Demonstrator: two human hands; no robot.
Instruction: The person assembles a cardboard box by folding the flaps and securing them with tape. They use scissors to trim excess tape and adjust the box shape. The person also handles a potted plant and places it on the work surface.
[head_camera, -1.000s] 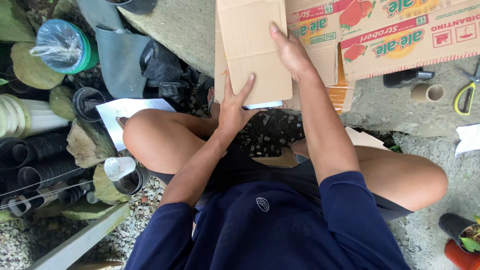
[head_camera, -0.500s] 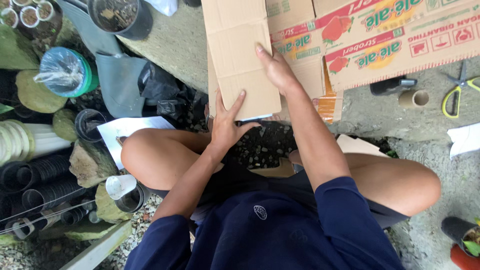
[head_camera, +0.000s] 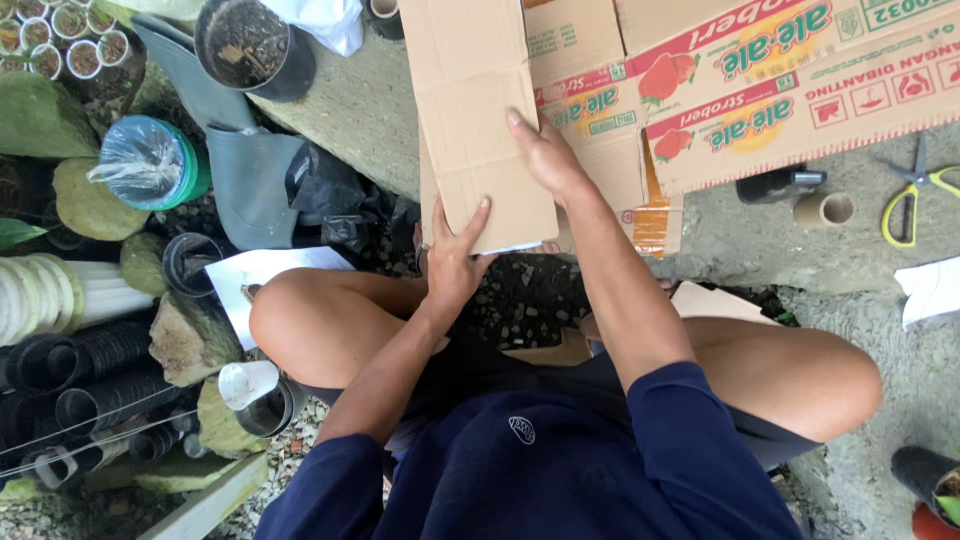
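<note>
The cardboard sheet (head_camera: 480, 110) lies under the fingers (head_camera: 472, 222) of the left hand (head_camera: 455, 265) at its near edge and under the right hand (head_camera: 545, 155) at its right edge, overlapping the printed box (head_camera: 760, 90) that extends right of the right fingertips. Right of the right hand, the tape roll (head_camera: 824, 209) lies just left of the scissors (head_camera: 912, 200). Left of the left fingers, the paper sheet (head_camera: 262, 280) lies beside the knee, with 1 soil-filled pot (head_camera: 245, 42) well beyond it.

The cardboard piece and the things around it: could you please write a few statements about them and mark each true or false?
1. Both hands rest on the plain cardboard piece. True: left hand at its near edge, right hand on its face.
2. The scissors lie in the right hand. False: they lie on the concrete, far right.
3. The tape roll lies near the scissors. True.
4. The printed box is flattened under a knee. False: it lies beyond the hands.
</note>
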